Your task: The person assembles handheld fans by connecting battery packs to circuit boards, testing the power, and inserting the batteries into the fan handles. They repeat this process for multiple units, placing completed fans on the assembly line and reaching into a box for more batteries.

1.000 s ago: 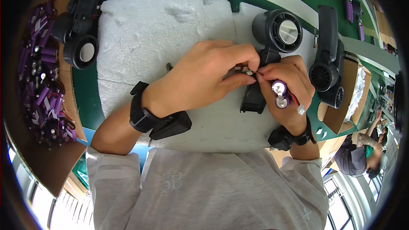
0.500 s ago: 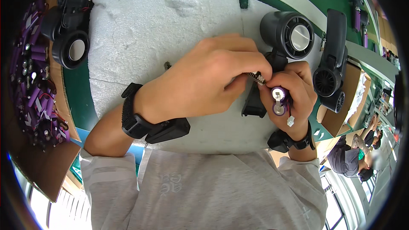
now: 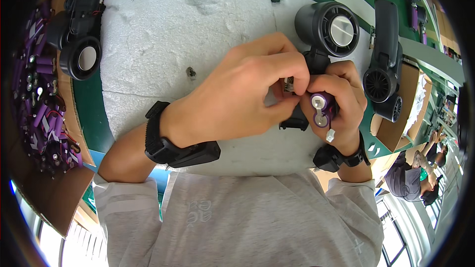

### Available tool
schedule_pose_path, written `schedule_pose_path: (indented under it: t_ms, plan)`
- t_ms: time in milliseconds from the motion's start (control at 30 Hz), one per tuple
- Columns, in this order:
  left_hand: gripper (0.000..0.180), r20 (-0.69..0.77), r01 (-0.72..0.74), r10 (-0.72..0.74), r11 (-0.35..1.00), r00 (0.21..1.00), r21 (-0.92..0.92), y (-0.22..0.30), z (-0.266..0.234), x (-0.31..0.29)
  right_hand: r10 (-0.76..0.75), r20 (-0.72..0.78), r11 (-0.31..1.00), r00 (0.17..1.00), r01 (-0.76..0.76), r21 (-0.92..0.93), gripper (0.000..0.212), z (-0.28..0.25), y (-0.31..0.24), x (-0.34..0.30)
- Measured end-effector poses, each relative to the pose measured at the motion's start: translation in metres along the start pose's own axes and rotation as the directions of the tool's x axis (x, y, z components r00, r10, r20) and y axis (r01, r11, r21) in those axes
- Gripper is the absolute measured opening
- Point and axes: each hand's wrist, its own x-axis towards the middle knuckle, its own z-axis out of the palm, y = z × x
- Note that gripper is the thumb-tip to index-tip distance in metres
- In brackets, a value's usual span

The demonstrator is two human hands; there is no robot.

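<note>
My left hand pinches a small metallic electronic part, perhaps a circuit board, between bent fingers that partly cover it. Close beside it, my right hand is wrapped round a purple battery pack, with its metal-tabbed cell ends turned up. A white plug hangs from the pack on a short lead. Beneath both hands lies a black handheld fan. Its round head points away from me, and my hands hide much of its handle.
White foam covers the green bench. At left, a cardboard box holds many purple battery packs, beside another black fan. More fans and an open carton stand at right. People sit farther off.
My left fingers have shifted and turned the small part, with the thumb now lower. My right hand keeps its hold on the battery pack. The whole view has shifted slightly.
</note>
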Motion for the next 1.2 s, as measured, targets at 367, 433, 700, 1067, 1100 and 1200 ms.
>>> schedule_pose_path:
  t_ms: [367,433,700,1067,1100,1200]
  plan:
    - [0.025,0.111,0.094,-0.095,0.996,0.989,0.009,-0.003,-0.007,0.001,-0.02,-0.129,0.96,0.991,0.055,0.274,0.023,-0.005,0.009,-0.008]
    - [0.025,0.123,0.112,-0.111,0.994,0.986,0.002,-0.002,-0.007,0.002,0.221,-0.283,0.866,0.933,-0.055,0.497,0.022,-0.006,0.006,-0.015]
    - [0.023,0.091,0.201,-0.199,0.979,0.976,-0.018,0.002,-0.006,0.001,0.334,-0.018,0.905,0.942,-0.316,0.285,0.035,-0.017,-0.007,-0.012]
    - [0.019,0.119,0.091,-0.083,0.994,0.989,-0.064,-0.002,-0.006,-0.002,0.061,-0.033,0.993,0.998,-0.057,0.099,0.009,-0.012,-0.005,-0.006]
    - [0.019,0.118,0.092,-0.084,0.994,0.989,-0.063,-0.001,-0.006,-0.002,0.048,-0.008,0.996,0.999,-0.047,0.08,0.009,-0.012,-0.006,-0.006]
    - [0.015,0.123,0.161,-0.146,0.98,0.982,-0.12,0.004,-0.007,-0.001,0.043,0.029,0.998,0.999,-0.045,0.051,0.009,-0.013,-0.009,-0.004]
